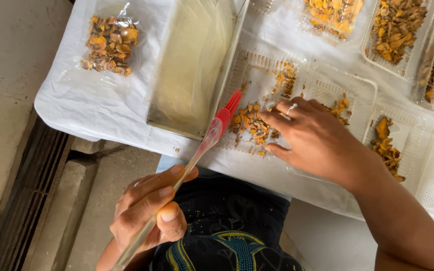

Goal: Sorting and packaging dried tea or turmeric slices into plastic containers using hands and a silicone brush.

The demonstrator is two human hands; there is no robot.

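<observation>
Head view, looking down at a white-covered table (86,100). Beyond the right hand (310,138) lie several clear plastic trays: three at the far edge hold orange-brown dried pieces (395,27), and one just to the right of the wrist holds a small heap of them (385,145). To the left of the right hand, past the brush tip, stands a shallow rectangular metal tray (197,65), pale inside, with its long rim tilted up. Farther left, well apart from both hands, lies a sealed clear bag (109,45) of the same dried pieces. Nothing stands between the hands and the near tray.

Surface: white sheet, slightly creased, a few crumbs near the front edge. Below the table: concrete floor, with a dark slot drain (31,195) to the left of the left hand. Dark printed fabric of the person's lap shows under the hands.

Left hand (146,213): low, off the table, fingers curled tight round the clear handle of a red-bristled brush (212,133); the bristles point up toward the near clear tray (257,100). Right hand: palm down over that tray, a ring on one finger, fingertips (272,118) drawn close together, touching scattered dried pieces (249,125) there; whether it grips any, cannot tell.
</observation>
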